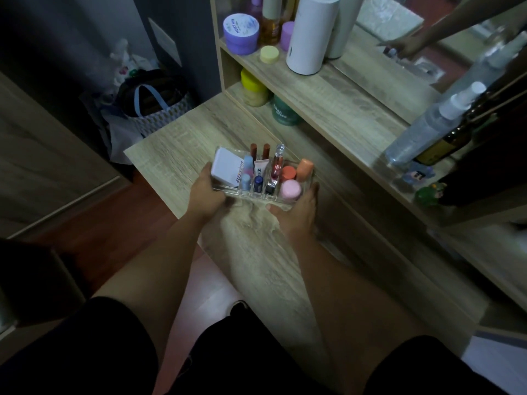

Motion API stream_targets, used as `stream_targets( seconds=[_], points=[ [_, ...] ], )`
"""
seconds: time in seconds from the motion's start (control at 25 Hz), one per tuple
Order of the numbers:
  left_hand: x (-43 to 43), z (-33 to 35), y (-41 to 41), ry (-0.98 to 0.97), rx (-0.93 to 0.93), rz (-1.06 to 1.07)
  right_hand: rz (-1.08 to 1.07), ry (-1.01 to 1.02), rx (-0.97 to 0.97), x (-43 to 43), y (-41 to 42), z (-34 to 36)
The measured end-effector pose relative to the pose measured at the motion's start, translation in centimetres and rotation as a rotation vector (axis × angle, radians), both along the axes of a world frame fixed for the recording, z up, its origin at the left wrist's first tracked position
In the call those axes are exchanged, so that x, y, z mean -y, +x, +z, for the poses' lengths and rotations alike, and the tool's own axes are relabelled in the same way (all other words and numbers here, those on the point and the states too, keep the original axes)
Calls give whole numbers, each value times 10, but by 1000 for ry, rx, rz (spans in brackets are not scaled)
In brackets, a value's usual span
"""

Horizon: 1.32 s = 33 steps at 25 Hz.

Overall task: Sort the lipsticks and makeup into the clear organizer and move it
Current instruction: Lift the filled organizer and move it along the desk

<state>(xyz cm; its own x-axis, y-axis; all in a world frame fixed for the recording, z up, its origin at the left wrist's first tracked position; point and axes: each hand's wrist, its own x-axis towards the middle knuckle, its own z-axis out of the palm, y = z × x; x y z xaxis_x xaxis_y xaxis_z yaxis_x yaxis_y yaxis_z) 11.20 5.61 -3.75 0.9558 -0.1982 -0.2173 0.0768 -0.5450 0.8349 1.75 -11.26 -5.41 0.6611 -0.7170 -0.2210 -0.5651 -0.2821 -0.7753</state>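
1 organizer [228, 192], 2 hands [206, 195], 3 round jars [290, 189]

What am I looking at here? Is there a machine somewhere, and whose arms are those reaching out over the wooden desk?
No machine: a person wears one camera on the head, looking down at their own bare arms. The left hand and right hand grip the two ends of a clear organizer on a wooden dressing table. Inside stand lipsticks, small tubes, a white box and a pink jar. On the shelves behind are a purple tub, a white cylinder and spray bottles. A mirror reflects an arm.
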Motion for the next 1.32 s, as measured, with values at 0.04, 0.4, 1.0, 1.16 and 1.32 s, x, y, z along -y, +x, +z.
stream_targets(
  seconds=[0.04, 0.4, 1.0, 1.16, 1.32],
  points=[
    [1, 0, 2, -4, -17, 0, -2, 19, 3, 2, 2, -1],
    [1, -2, 13, 1, -56, 36, -42, 15, -35, 9, 8, -3],
    [14, 16, -10, 19, -44, -95, -213, -18, 64, -7, -51, 9],
    [28, 24, -33, 5, -56, -176, -271, -4, 99, -3, -83, 9],
    [46, 24, -62, -1, -68, -248, -327, -50, 25, 5, -123, 8]
  ],
)
